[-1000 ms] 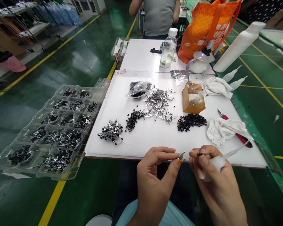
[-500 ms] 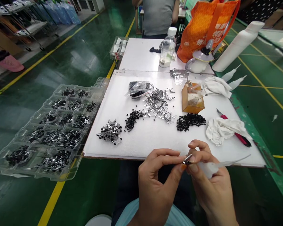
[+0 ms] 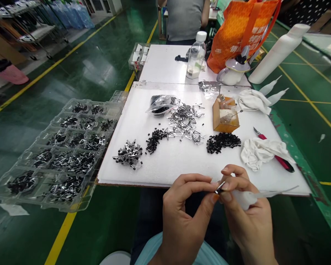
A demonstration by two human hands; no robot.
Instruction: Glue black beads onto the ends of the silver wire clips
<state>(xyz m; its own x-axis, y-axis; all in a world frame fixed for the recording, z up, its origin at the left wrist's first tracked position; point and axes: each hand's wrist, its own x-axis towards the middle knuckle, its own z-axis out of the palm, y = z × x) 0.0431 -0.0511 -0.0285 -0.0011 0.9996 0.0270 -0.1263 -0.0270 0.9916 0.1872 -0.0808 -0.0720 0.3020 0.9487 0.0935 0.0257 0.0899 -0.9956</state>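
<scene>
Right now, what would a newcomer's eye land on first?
The left hand and right hand, at the near edge of the white board, pinch a tiny metal part, with a translucent squeeze bottle in the right. Heaps of silver clips and black bits lie on the board. A clear plastic tray of parts sits left, an orange bag far back.
</scene>
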